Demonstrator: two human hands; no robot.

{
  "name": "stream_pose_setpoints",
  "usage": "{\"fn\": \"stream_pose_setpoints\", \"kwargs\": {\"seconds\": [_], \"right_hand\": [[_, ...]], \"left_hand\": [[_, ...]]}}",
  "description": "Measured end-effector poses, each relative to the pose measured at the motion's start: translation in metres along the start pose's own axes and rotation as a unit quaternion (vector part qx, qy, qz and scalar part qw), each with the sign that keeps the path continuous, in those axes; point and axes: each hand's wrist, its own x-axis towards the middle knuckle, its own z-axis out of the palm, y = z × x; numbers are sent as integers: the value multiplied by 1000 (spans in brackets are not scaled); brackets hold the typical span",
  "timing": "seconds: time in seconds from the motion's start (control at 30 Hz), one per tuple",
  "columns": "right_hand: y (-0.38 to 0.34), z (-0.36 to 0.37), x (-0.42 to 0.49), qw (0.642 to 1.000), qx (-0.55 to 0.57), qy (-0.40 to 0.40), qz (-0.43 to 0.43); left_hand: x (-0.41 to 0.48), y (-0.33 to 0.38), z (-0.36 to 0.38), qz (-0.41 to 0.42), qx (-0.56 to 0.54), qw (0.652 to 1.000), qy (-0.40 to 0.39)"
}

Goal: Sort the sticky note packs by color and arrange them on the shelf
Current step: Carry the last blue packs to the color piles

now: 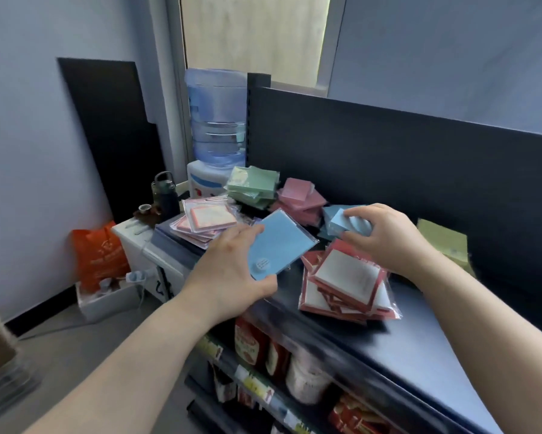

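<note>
We hold one blue pack [282, 245] in the left hand [229, 270], pinched between the thumb at its near corner and the fingers at its far left edge; the pack sits tilted above the shelf top [420, 324]. The right hand [385, 236] curls its fingers round a paler blue pack [341, 221] that rests on the blue stack [328, 234], at 2 o'clock from the held pack. We judge the step in hand to be adding both blue packs to that stack.

To do it well:

- We carry the left-hand pack toward 2 o'clock, level and low; we set it flat on the stack, edges squared, before we let go.
- The wrappers look glossy and likely slide; we press each pack down lightly; we steady the stack with the right hand while the left delivers.
- The red-bordered pile [344, 283], at 5 o'clock, lies fanned and loose under the right wrist; we lift the forearm clear so that it drags nothing.
- We keep colours apart; the pink stack [297, 195] stands at 12 o'clock, just beside the blue; the green stack [252, 186] stands at 11 o'clock; the pink-bordered packs [207, 220] lie at 10 o'clock; the olive packs [441, 242] lie at 3 o'clock, well apart.
</note>
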Motion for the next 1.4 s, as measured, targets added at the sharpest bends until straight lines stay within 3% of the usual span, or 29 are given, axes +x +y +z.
{"fn": "stream_pose_setpoints", "kwargs": {"seconds": [0.23,0.57,0.8,1.0,1.13,1.4], "right_hand": [[22,19,60,999,-4,-17,33],[38,31,74,987,41,-37,151],[30,4,33,973,-19,38,226],[7,-8,-21,951,-29,92,294],[3,-10,-50,933,-41,108,342],[19,-23,-125,902,-109,110,404]], "left_hand": [[51,-11,-1,4,16,1000,12],[144,-3,11,118,-18,990,-79],[193,28,48,205,-34,961,-180],[208,47,76,240,36,935,-260],[203,57,90,254,139,914,-284],[141,126,88,414,79,865,-271]]}}
